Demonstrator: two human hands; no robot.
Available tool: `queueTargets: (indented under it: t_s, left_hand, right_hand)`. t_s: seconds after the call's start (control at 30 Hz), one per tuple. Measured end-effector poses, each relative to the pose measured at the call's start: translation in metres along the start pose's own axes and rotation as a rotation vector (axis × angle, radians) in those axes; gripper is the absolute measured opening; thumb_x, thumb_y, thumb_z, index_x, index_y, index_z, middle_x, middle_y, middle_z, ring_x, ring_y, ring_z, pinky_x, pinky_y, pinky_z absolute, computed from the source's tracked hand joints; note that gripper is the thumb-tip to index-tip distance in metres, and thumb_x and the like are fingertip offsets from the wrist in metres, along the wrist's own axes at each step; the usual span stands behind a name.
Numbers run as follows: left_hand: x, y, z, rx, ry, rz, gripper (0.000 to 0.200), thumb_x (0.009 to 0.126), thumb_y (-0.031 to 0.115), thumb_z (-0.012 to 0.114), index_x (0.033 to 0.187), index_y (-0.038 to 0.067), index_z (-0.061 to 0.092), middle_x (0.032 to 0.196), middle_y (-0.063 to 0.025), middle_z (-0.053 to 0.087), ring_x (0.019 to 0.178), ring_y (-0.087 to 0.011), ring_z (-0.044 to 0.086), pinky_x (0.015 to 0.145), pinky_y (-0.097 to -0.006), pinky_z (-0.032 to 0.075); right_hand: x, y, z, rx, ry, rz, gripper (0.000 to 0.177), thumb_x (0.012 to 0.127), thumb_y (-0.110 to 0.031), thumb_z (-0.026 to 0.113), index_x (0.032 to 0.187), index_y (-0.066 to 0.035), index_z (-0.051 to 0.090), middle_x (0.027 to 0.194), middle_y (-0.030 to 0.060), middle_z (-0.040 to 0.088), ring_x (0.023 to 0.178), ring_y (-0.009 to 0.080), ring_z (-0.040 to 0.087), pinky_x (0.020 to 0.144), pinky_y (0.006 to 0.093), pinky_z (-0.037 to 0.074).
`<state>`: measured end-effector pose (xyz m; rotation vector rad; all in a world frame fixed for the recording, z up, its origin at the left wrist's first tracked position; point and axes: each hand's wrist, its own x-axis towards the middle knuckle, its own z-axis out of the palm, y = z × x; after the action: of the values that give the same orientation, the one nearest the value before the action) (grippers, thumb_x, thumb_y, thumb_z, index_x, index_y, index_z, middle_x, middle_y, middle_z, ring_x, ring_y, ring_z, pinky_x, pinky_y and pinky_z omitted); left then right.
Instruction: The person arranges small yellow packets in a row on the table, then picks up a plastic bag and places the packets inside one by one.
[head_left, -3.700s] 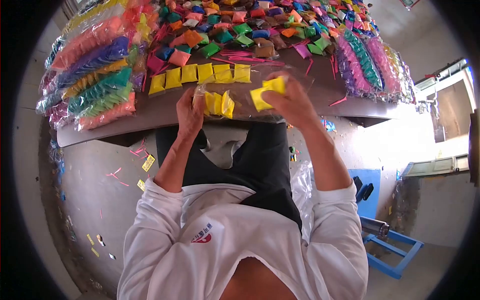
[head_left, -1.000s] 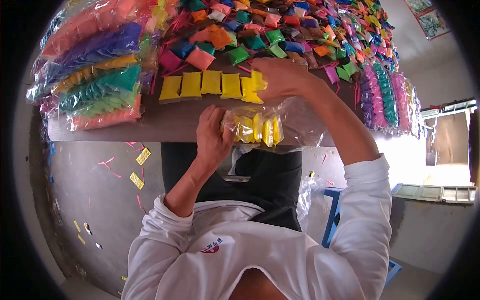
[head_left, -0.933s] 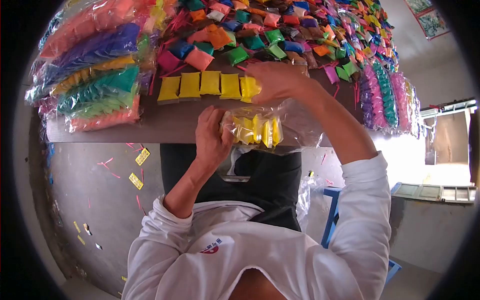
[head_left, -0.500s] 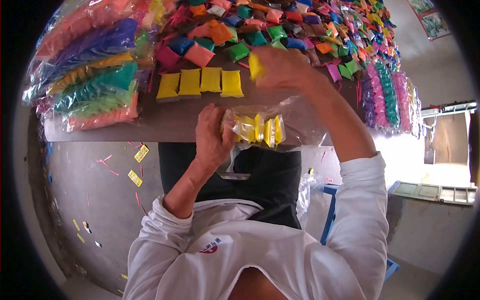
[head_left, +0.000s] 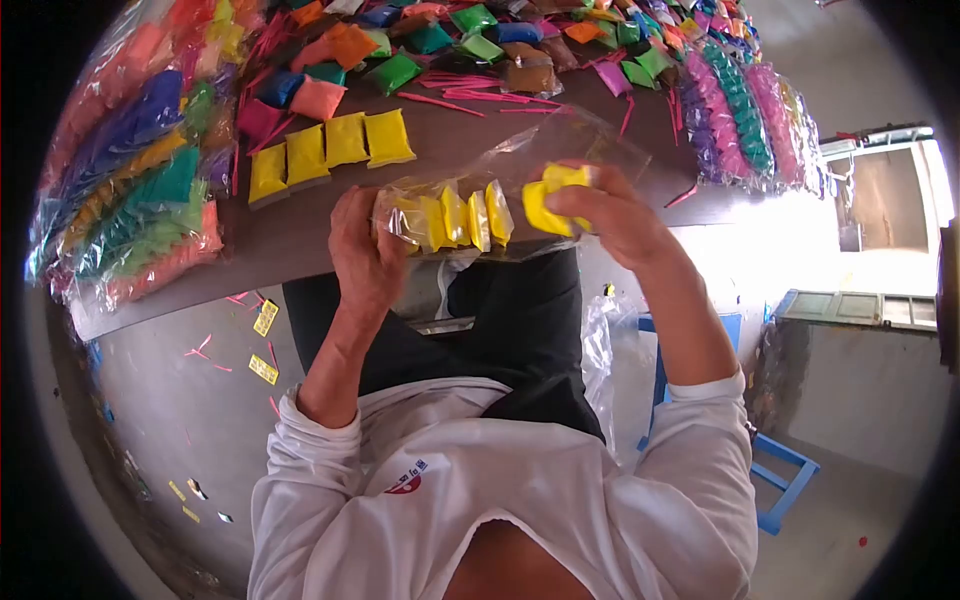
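My left hand (head_left: 367,245) is closed on the left end of a clear plastic bag (head_left: 405,218). Several yellow packets (head_left: 455,217) stand in a row inside that bag, near the table's front edge. At the bag's right end, my right hand (head_left: 618,215) pinches yellow packets (head_left: 550,203); how many is hard to tell, as they are a little blurred. The loose film of the bag spreads behind them. Beyond my left hand, several more yellow packets (head_left: 345,138) lie side by side on the table (head_left: 480,135).
Filled bags of coloured packets (head_left: 160,200) are stacked at the left, others (head_left: 735,115) at the right. Loose coloured packets (head_left: 475,45) and pink ties (head_left: 480,90) cover the back. A blue stool (head_left: 785,475) and a clear plastic bag (head_left: 610,370) are below at the right.
My right hand has come down from the loose packets at the back to the bag's right end, with yellow packets in its fingers. My left hand keeps hold of the bag. The view has shifted.
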<state>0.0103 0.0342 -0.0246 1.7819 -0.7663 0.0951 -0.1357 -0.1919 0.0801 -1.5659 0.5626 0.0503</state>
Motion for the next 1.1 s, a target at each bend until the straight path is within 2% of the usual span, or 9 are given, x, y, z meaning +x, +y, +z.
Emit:
queueTargets:
  t_s: [0.13,0.23,0.33,0.53,0.73,0.83,0.93,1.03,1.1]
  left_hand:
    - [0.000,0.001,-0.002,0.034,0.010,0.017,0.027,0.092,0.023,0.053,0.099,-0.001,0.060,0.096,-0.0223,0.059,0.096,-0.0437,0.056,0.091,-0.0457,0.044]
    - [-0.002,0.000,0.001,0.078,0.060,0.056,0.026,0.091,0.022,0.054,0.099,-0.001,0.060,0.096,-0.0227,0.059,0.096,-0.0440,0.056,0.093,-0.0463,0.044]
    - [-0.001,0.001,-0.001,0.071,0.025,0.027,0.025,0.090,0.020,0.054,0.099,-0.002,0.060,0.096,-0.0230,0.059,0.097,-0.0449,0.056,0.095,-0.0477,0.043]
    - [0.000,0.002,-0.001,0.089,0.002,0.048,0.025,0.089,0.018,0.053,0.101,-0.002,0.059,0.101,-0.0238,0.060,0.101,-0.0466,0.054,0.098,-0.0494,0.042]
    - [-0.003,-0.008,-0.001,0.127,-0.008,0.055,0.027,0.089,0.020,0.053,0.103,-0.003,0.058,0.103,-0.0244,0.060,0.106,-0.0480,0.053,0.098,-0.0501,0.041]
    - [-0.002,-0.007,-0.002,0.111,-0.026,0.045,0.029,0.090,0.022,0.052,0.103,-0.003,0.058,0.103,-0.0240,0.060,0.106,-0.0480,0.053,0.098,-0.0504,0.041]
    - [-0.003,-0.005,-0.001,0.127,0.001,0.063,0.029,0.091,0.023,0.052,0.103,-0.003,0.058,0.103,-0.0236,0.060,0.106,-0.0476,0.053,0.098,-0.0505,0.041]
    - [-0.002,-0.006,0.000,0.139,0.013,0.103,0.028,0.091,0.023,0.052,0.102,-0.003,0.058,0.102,-0.0234,0.060,0.105,-0.0472,0.053,0.097,-0.0505,0.041]
    - [-0.003,-0.005,-0.001,0.134,0.017,0.111,0.028,0.091,0.022,0.053,0.103,-0.003,0.058,0.102,-0.0234,0.060,0.105,-0.0471,0.053,0.097,-0.0504,0.041]
  right_hand:
    - [0.016,0.000,0.013,-0.380,0.003,0.229,0.036,0.089,-0.035,0.064,0.100,-0.001,0.066,0.087,0.0071,0.066,0.074,0.0155,0.063,0.061,0.0345,0.049]
    - [0.022,-0.015,0.021,-1.005,-0.006,0.177,0.046,0.092,-0.044,0.059,0.092,0.001,0.066,0.080,0.0147,0.066,0.072,0.0226,0.065,0.064,0.0377,0.049]
    - [0.015,-0.030,0.025,-1.176,-0.004,0.076,0.052,0.094,-0.048,0.054,0.093,0.002,0.066,0.082,0.0222,0.066,0.079,0.0313,0.066,0.069,0.0404,0.049]
    - [0.003,-0.018,0.007,-0.959,0.085,-0.269,0.041,0.098,-0.039,0.050,0.093,-0.001,0.065,0.085,0.0214,0.065,0.081,0.0395,0.063,0.072,0.0452,0.047]
    - [0.018,0.001,0.003,-1.108,0.033,-0.232,0.028,0.093,-0.024,0.049,0.092,-0.001,0.065,0.083,0.0221,0.063,0.080,0.0415,0.061,0.073,0.0455,0.048]
    - [0.015,-0.008,0.008,-1.007,0.077,-0.302,0.025,0.090,-0.020,0.048,0.081,0.001,0.059,0.078,0.0224,0.060,0.078,0.0433,0.058,0.071,0.0493,0.046]
    - [0.017,-0.002,0.013,-1.142,0.068,-0.376,0.023,0.089,-0.018,0.048,0.081,0.001,0.059,0.079,0.0221,0.061,0.078,0.0432,0.059,0.073,0.0498,0.046]
    - [0.019,-0.003,0.013,-1.216,-0.003,-0.303,0.022,0.088,-0.015,0.047,0.084,0.002,0.061,0.078,0.0224,0.061,0.078,0.0435,0.058,0.075,0.0491,0.046]
    - [0.011,-0.016,0.007,-1.283,-0.014,-0.376,0.023,0.090,-0.016,0.048,0.091,0.002,0.063,0.076,0.0201,0.062,0.073,0.0374,0.061,0.071,0.0447,0.048]
